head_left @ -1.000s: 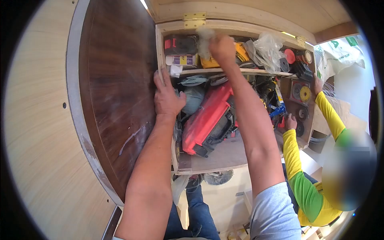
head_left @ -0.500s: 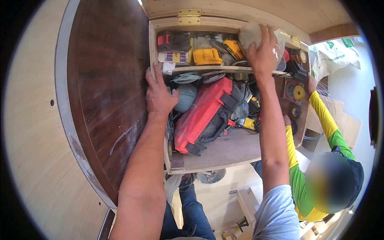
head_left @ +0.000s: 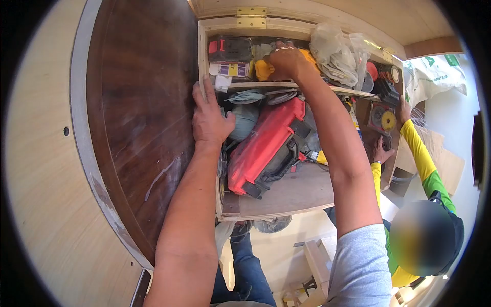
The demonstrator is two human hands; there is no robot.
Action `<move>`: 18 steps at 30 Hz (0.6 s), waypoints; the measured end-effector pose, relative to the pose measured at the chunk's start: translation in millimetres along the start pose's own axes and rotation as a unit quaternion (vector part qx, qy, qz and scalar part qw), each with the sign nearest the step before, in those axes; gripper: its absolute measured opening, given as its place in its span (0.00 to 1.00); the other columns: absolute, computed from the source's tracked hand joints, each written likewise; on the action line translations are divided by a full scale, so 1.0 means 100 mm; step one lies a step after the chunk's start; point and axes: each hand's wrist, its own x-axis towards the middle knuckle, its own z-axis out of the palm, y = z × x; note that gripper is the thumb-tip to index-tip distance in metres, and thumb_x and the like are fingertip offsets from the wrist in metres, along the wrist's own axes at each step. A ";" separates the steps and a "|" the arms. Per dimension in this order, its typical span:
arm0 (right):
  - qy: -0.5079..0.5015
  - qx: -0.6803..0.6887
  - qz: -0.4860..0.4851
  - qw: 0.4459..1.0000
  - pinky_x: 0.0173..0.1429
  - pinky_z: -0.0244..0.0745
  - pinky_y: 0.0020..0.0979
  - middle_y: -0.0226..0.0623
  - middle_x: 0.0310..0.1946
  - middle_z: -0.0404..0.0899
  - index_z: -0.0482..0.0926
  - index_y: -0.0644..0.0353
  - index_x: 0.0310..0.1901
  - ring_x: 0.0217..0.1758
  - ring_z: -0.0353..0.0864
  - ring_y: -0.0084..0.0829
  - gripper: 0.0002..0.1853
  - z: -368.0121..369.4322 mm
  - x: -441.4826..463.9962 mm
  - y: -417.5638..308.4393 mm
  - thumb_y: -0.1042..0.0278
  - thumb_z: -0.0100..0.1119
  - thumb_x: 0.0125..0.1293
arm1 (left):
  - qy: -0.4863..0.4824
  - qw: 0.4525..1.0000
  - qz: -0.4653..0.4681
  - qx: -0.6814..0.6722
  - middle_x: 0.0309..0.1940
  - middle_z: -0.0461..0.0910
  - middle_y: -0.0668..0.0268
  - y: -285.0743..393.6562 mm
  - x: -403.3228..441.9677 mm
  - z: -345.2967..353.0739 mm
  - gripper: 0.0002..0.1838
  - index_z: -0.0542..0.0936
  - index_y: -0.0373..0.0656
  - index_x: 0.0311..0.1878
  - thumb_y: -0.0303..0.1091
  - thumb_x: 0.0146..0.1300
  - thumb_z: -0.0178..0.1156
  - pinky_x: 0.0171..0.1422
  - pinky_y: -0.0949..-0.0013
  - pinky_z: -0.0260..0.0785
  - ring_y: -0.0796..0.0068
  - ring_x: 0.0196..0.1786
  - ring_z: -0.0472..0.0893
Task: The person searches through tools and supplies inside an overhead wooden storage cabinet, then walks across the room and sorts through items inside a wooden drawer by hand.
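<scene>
My left hand [head_left: 211, 118] grips the left side edge of an open wooden tool cabinet [head_left: 276, 212], thumb apart from the fingers. On the upper shelf, my right hand [head_left: 288, 62] reaches down at a yellow item [head_left: 263, 70], its fingertips hidden. To its left are a black and red battery [head_left: 230, 48] and a purple and white box [head_left: 236, 69]. Clear plastic bags [head_left: 335, 55] lie to its right. A red and black case [head_left: 266, 146] leans in the lower compartment beside a grey-green round object [head_left: 242, 122].
At the right, a co-worker in yellow and green [head_left: 421, 153] has one hand on the cabinet's right side and another near its discs [head_left: 383, 118]. A dark brown panel [head_left: 140, 117] stands left. A white sack [head_left: 434, 77] is at the upper right.
My right hand first carried a plastic bag to the right, released it there, and has come back left to the yellow item. The co-worker's lower hand has shifted. My left hand stays on the edge.
</scene>
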 end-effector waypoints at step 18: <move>0.282 0.248 0.245 0.894 0.53 0.83 0.45 0.46 0.40 0.90 0.86 0.52 0.57 0.47 0.90 0.48 0.36 -0.05 -0.81 0.82 0.41 0.71 0.47 | -0.007 0.999 -0.014 -0.028 0.78 0.53 0.42 0.02 0.02 -0.02 0.64 0.45 0.47 0.85 0.36 0.48 0.74 0.65 0.46 0.79 0.31 0.63 0.78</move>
